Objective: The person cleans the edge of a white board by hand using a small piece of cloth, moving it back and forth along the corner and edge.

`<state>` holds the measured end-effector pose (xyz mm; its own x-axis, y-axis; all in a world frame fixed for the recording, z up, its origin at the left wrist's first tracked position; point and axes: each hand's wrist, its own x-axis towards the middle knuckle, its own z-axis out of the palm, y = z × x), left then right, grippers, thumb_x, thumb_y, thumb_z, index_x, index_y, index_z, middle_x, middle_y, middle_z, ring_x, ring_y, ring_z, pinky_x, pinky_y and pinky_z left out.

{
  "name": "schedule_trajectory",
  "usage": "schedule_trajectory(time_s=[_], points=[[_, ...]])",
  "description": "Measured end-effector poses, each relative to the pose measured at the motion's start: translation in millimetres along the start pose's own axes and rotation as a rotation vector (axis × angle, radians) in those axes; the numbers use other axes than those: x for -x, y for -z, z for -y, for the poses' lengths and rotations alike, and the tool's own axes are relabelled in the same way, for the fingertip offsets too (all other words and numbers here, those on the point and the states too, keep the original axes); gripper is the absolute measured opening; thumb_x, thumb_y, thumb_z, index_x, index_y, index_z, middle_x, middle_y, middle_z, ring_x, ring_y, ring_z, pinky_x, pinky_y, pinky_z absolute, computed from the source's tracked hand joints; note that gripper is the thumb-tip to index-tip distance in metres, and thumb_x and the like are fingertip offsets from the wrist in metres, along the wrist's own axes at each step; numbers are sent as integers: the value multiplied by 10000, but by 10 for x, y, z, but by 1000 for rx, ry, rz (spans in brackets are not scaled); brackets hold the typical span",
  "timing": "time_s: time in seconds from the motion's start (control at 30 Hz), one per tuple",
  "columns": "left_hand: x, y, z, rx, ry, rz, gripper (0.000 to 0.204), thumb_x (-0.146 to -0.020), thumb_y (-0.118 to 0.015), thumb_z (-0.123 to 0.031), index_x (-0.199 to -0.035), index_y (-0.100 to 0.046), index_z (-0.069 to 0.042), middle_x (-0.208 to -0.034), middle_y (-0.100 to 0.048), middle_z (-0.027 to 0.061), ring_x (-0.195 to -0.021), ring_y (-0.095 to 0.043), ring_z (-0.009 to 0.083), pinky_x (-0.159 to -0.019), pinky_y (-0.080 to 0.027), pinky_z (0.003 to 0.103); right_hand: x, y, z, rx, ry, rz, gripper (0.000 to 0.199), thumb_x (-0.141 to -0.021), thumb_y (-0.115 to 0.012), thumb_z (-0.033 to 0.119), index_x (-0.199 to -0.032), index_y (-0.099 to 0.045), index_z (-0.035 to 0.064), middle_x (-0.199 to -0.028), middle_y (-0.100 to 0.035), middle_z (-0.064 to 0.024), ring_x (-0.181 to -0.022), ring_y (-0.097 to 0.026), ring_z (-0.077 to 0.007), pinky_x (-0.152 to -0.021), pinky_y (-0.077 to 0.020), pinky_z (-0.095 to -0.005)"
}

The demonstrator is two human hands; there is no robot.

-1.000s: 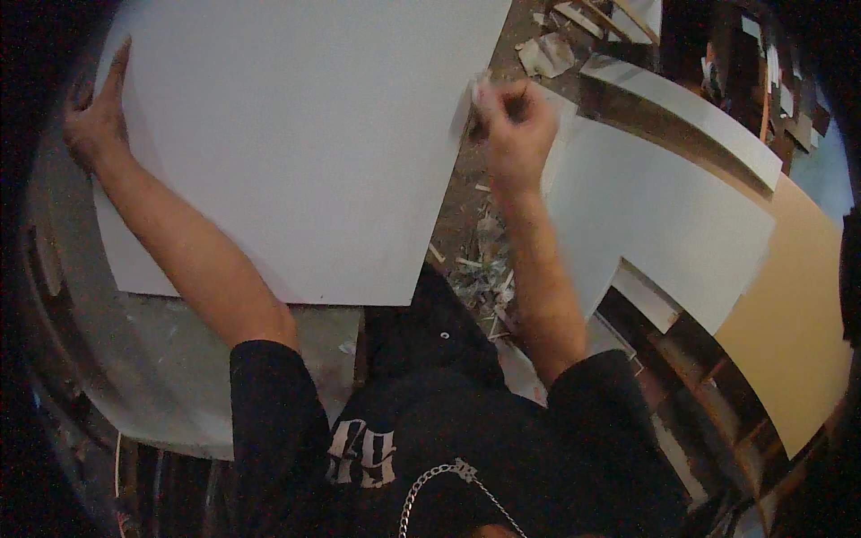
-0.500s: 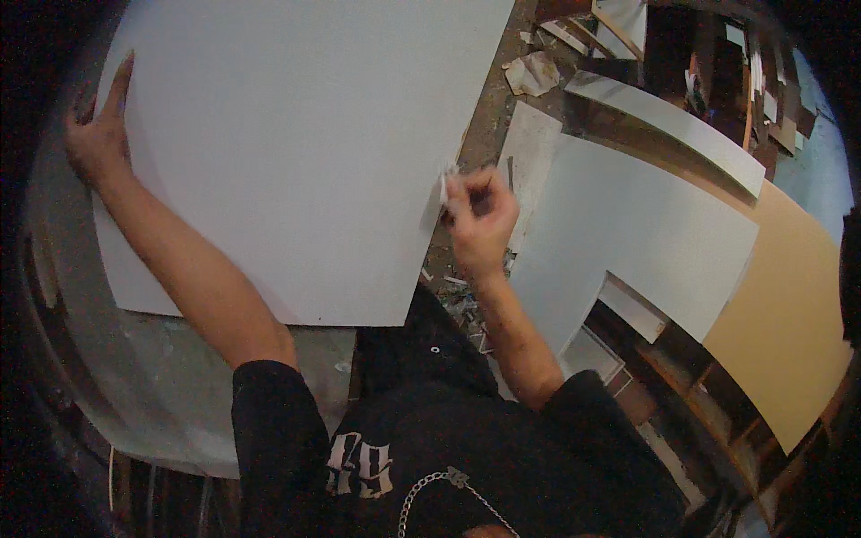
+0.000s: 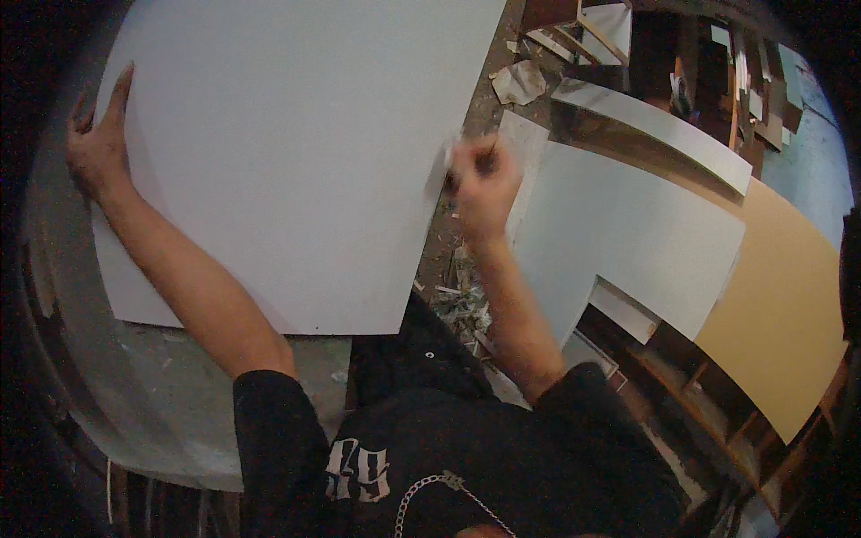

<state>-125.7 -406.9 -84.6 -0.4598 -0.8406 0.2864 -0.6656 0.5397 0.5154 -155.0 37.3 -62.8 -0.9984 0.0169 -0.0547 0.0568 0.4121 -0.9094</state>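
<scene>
A large white panel (image 3: 278,170) lies flat in front of me on a grey-green work surface (image 3: 170,403). My left hand (image 3: 100,157) grips its left edge, thumb laid on the top face and fingers bent along the outer side. At the panel's right edge, my right hand (image 3: 487,184) is closed in a pinch, blurred by motion. A small whitish bit shows at its fingertips, too smeared to name.
Scraps and shavings (image 3: 466,305) litter the floor between the panel and a pale sheet (image 3: 637,224) at right. Beyond that sheet lies a tan board (image 3: 771,296). A crumpled pale piece (image 3: 518,82) and a long white board (image 3: 655,130) sit farther off.
My right hand has moved away from me along the panel's right edge, still pinched. My left hand keeps its place on the left edge. The view has shifted slightly.
</scene>
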Motion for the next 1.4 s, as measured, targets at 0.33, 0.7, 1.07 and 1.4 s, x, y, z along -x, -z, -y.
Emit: schedule_trajectory(time_s=[0.33,0.7,1.07,1.4], points=[[-45,-105,5,60,-22,-21,1034,-487,-768,-759,-1258,-603,-91,-1192,-651,109,-1126,-596,293,-982,-425,407,-158,14,-66,-213,-180,62,218,-841,-710,81,-700,-545,55,-636,-543,12,-590,-479,-59,-541,-403,-244],[-73,-202,-80,10,12,14,1083,-471,-748,-793,-1277,-589,-87,-1189,-651,102,-1119,-601,286,-980,-427,430,-786,-48,142,-317,-220,145,221,-869,-696,104,-741,-518,82,-649,-541,8,-494,-451,-66,-443,-360,-238],[-125,-161,-81,-31,5,21,1057,-481,-734,-804,-1206,-626,-43,-1199,-646,145,-1138,-593,304,-984,-429,413,-1244,-18,36,-113,-31,87,192,-858,-695,95,-751,-537,72,-672,-549,1,-538,-489,-99,-462,-394,-267],[-68,-17,-76,-101,-14,22,899,-575,-775,-686,-1229,-616,-91,-1236,-624,148,-1127,-602,283,-971,-448,409,299,111,63,-158,-215,137,245,-855,-707,102,-726,-504,58,-655,-535,4,-576,-487,-72,-509,-413,-256]])
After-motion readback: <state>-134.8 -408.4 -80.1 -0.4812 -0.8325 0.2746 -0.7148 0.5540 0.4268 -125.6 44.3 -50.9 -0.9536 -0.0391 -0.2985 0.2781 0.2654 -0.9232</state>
